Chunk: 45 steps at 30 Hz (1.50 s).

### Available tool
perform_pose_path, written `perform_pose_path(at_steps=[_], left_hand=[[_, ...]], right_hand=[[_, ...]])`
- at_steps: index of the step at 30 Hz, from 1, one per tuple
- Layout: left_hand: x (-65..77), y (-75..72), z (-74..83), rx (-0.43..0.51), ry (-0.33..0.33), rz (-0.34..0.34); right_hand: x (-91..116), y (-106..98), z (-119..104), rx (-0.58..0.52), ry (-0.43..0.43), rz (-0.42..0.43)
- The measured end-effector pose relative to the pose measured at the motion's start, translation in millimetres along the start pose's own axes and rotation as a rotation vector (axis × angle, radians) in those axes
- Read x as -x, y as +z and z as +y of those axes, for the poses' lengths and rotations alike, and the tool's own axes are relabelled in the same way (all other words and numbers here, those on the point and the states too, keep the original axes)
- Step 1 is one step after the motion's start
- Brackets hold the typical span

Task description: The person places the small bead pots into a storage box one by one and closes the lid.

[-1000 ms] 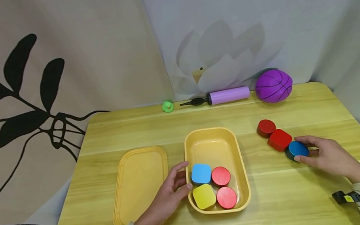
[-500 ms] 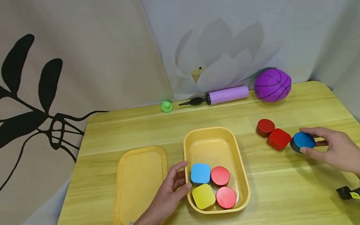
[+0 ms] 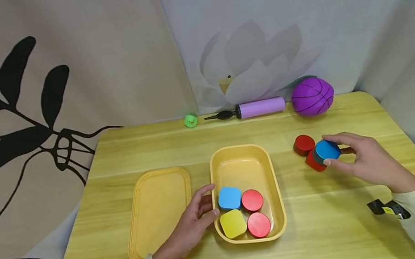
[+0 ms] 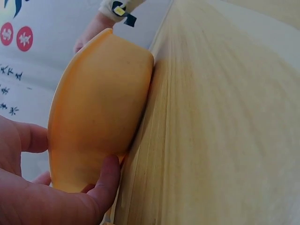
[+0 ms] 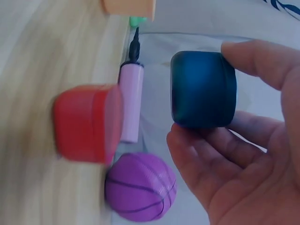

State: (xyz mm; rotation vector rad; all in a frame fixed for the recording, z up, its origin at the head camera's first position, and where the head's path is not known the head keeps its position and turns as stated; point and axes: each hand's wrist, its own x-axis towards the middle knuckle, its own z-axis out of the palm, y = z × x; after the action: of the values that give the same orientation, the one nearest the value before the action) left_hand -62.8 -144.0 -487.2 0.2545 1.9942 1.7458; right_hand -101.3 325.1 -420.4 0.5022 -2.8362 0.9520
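My right hand (image 3: 371, 158) pinches a round blue block (image 3: 327, 150) between thumb and fingers. In the right wrist view the blue block (image 5: 201, 89) is off the table, with a seam near one end. It overlaps a rounded-square red block (image 3: 313, 161) in the head view, and a round red block (image 3: 304, 145) stands just beyond. At the left wall of a yellow plastic box (image 3: 274, 173), my left hand (image 3: 191, 225) rests thumb and fingertips against the outside. Inside the box lie a blue square block (image 3: 229, 197), a yellow square block (image 3: 233, 224) and two round red blocks (image 3: 258, 225).
A flat yellow lid (image 3: 162, 202) lies left of the box, partly behind my left forearm. Along the table's back edge are a small green duck-faced toy (image 3: 190, 121), a purple hand pump (image 3: 262, 107) and a purple ball (image 3: 313, 96). Printed curtains hang behind.
The round blue block, first beside the rounded-square red block, moved slightly right in my right hand, then up and left over that red block. My left hand stays at the box.
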Motion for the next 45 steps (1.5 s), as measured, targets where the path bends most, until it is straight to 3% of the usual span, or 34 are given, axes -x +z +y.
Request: perform_pose_path(at_steps=[7, 14, 27, 38, 45], left_hand=[[-0.2, -0.3, 0.5, 0.003, 0.005, 0.004], [-1.2, 1.2, -0.6, 0.013, 0.006, 0.015], [-2.6, 0.1, -2.1, 0.014, 0.022, 0.001], [-2.4, 1.3, -0.8, 0.034, -0.005, 0.011], [-3.4, 1.6, -1.5, 0.021, -0.015, 0.025]], right_hand=[[-23, 12, -21, -0.034, -0.023, -0.016], [-42, 23, -39, -0.061, -0.110, -0.034], [-73, 61, -67, -0.187, -0.221, -0.158], [-90, 101, -87, -0.145, -0.268, -0.296], [-92, 132, -100, -0.062, -0.268, -0.363]])
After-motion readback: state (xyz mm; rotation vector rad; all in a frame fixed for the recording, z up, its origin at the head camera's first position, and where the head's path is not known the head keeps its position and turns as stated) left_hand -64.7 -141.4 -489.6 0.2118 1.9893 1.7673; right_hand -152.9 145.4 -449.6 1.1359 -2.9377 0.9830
